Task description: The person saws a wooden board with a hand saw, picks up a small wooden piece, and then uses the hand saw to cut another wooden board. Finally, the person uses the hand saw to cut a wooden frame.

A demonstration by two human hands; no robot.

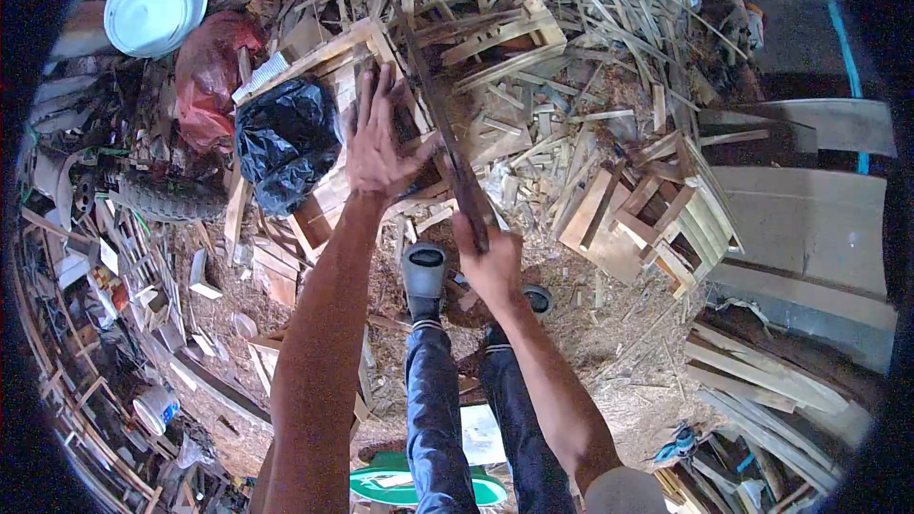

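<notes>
My right hand [490,262] is closed round the near end of a long, dark handsaw [446,128], whose narrow blade points away from me. The blade runs along the right edge of a wooden frame-like bench [357,43]. On that bench my left hand [383,138] lies with its fingers spread, its thumb reaching close to the blade. A crumpled black plastic bag [286,143] sits on the bench just left of this hand. Below the blade one of my shoes [424,276] stands on the sawdust-covered floor.
Wood offcuts [590,0] are heaped beyond the bench. A slatted wooden piece [666,214] lies at right, near stacked boards [762,371]. A red bag [214,76], a white basin [155,5] and a tyre [171,198] are at left. A green stool [386,481] is behind my legs.
</notes>
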